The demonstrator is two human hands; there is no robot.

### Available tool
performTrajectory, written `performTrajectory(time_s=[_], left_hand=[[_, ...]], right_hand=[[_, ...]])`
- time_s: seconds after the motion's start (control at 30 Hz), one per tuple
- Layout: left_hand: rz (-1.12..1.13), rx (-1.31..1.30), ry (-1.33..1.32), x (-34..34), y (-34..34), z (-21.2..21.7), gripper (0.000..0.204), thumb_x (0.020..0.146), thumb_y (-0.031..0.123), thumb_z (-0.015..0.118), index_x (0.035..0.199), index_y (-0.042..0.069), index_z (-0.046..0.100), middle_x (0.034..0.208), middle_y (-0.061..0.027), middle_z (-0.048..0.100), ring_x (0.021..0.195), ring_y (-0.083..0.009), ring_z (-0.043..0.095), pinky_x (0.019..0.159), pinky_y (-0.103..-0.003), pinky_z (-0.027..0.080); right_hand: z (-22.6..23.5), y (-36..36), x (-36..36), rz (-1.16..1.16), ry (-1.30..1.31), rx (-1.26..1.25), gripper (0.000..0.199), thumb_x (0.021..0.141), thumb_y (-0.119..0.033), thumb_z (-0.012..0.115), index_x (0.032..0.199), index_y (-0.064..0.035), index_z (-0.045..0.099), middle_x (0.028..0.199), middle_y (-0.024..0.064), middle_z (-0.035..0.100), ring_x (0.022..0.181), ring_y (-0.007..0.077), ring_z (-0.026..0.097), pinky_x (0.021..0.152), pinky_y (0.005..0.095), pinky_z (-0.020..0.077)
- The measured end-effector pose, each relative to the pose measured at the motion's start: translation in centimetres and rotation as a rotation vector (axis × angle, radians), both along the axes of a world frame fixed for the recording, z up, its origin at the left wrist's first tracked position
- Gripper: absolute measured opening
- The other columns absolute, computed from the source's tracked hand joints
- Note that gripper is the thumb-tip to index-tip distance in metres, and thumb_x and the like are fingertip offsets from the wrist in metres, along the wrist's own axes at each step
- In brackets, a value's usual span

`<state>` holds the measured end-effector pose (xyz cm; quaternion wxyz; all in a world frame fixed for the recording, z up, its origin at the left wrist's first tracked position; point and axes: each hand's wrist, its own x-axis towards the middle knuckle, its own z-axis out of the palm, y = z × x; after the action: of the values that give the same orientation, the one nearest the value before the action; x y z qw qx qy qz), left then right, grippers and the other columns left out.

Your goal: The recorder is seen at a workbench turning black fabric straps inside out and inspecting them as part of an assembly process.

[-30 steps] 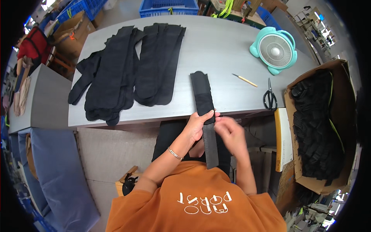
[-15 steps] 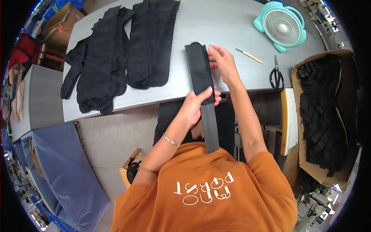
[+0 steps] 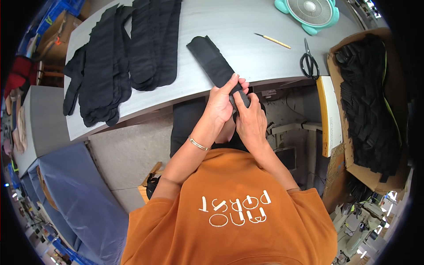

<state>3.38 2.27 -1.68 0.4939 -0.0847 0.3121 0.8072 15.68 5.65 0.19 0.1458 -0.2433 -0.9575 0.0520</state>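
Note:
A long black fabric piece point(image 3: 210, 60) slants across the table's front edge, its far end over the tabletop. My left hand point(image 3: 221, 100) is closed round its near part, thumb on top and fingers beneath. Against that near end is my right hand point(image 3: 251, 118), thumb and fingers bent round a dark grey end point(image 3: 242, 100) beside my left fingers. Whether the grey end is the same piece or a separate strip inside it is hidden by my hands. A bracelet sits on my left wrist.
Stacks of black fabric pieces point(image 3: 100, 73) lie on the left of the table point(image 3: 194, 99). A wooden-handled pointed tool point(image 3: 276, 41), black-handled scissors point(image 3: 309, 62) and a turquoise fan point(image 3: 310, 13) are on its right. Beside it stands a cardboard box point(image 3: 334, 66) of black strips point(image 3: 369, 106).
My right hand has come down from the piece's far end to its near end. The piece has tilted leftward, and the grey strip's hanging length no longer shows. The view has shifted slightly.

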Motion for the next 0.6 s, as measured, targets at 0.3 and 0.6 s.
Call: performTrajectory(time_s=[0.3,0.6], left_hand=[[-0.095,-0.077,0.092,4.5,-1.9,0.5,0.027,0.094,0.025,0.068,0.103,0.0,0.063,0.101,-0.0105,0.067,0.095,-0.0204,0.064,0.089,-0.035,0.053],[-0.018,-0.069,0.023,0.6,-1.2,0.5,0.034,0.095,0.028,0.067,0.11,-0.002,0.06,0.101,-0.0143,0.068,0.092,-0.0236,0.067,0.083,-0.038,0.058]], right_hand=[[0.8,0.2,-0.3,-0.071,-0.243,-0.447,0.027,0.087,-0.014,0.058,0.113,-0.0062,0.056,0.088,0.0257,0.062,0.077,0.0436,0.065,0.061,0.0525,0.0509],[2.4,-0.6,0.9,0.065,-0.146,-0.456,0.069,0.082,-0.019,0.071,0.143,-0.0121,0.04,0.121,0.0305,0.058,0.106,0.0446,0.061,0.079,0.0504,0.0544]])
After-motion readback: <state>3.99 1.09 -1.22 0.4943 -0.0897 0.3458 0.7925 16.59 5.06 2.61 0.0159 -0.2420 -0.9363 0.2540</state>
